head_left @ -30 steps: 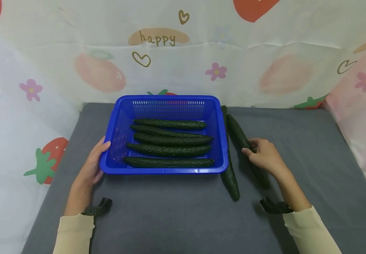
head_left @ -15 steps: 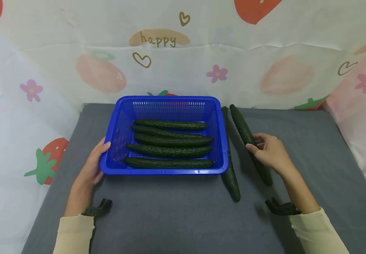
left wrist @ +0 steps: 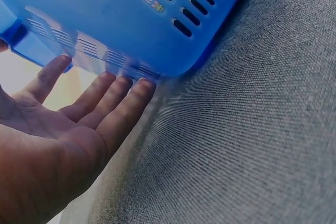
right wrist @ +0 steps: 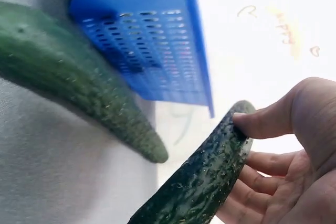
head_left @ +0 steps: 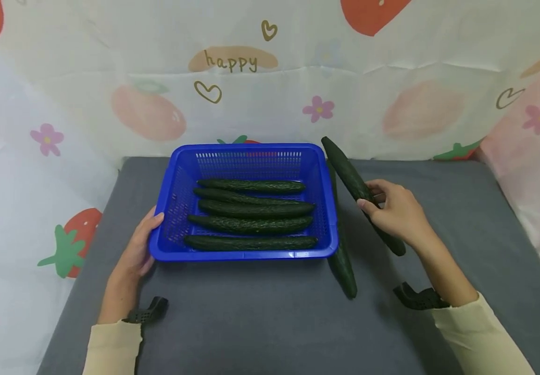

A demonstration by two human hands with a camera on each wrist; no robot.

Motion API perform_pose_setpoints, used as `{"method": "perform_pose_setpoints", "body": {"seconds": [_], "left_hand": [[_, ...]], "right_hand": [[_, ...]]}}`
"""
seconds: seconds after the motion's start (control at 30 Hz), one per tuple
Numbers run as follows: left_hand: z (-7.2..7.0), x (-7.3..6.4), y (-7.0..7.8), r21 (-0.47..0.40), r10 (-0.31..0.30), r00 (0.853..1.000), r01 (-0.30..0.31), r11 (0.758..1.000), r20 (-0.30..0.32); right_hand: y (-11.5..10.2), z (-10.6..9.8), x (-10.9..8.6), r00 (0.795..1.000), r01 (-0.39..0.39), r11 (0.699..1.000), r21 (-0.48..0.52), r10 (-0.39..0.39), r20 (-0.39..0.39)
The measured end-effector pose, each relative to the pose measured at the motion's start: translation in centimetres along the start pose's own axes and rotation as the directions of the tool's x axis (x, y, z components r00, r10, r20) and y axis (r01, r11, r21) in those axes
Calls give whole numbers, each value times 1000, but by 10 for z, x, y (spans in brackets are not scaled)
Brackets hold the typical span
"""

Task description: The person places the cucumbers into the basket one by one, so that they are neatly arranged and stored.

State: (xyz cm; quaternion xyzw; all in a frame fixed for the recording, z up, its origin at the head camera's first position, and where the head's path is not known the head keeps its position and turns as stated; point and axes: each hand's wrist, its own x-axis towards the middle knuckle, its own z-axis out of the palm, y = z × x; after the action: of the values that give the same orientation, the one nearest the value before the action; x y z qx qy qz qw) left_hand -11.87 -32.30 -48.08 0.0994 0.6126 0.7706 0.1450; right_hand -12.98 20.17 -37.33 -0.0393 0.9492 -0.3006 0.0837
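Note:
A blue plastic basket [head_left: 243, 254] stands on the grey cloth, with several dark green cucumbers [head_left: 251, 225] lying crosswise inside. My left hand [head_left: 139, 240] holds its left side, thumb over the rim. In the left wrist view the fingers [left wrist: 121, 109] reach against the slotted outer wall. My right hand [head_left: 398, 211] pinches another cucumber [head_left: 351, 177] between thumb and fingers, raised above the table and slanting, its far end near the basket's back right corner. Below it, one more cucumber [head_left: 342, 271] lies along the basket's right side, partly hidden by the rim.
The grey-covered table [head_left: 251, 317] reaches back to a white printed curtain [head_left: 260, 104] with fruit, hearts and flowers. A pink curtain panel [head_left: 532, 156] hangs along the right side.
My right hand has lifted its cucumber off the table; its far end has swung up and left toward the basket. The left hand and the basket stay in place.

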Motion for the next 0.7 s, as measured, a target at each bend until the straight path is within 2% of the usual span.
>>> {"method": "perform_pose_setpoints", "body": {"seconds": [0.4, 0.7], "left_hand": [[1, -2, -1, 8, -18, 1000, 18, 1000, -4], [0, 0, 0, 0, -9, 1000, 9, 1000, -16]], "right_hand": [[-39, -10, 6, 991, 122, 992, -11, -121, 53], [-70, -10, 9, 971, 229, 972, -52, -225, 87]]}}
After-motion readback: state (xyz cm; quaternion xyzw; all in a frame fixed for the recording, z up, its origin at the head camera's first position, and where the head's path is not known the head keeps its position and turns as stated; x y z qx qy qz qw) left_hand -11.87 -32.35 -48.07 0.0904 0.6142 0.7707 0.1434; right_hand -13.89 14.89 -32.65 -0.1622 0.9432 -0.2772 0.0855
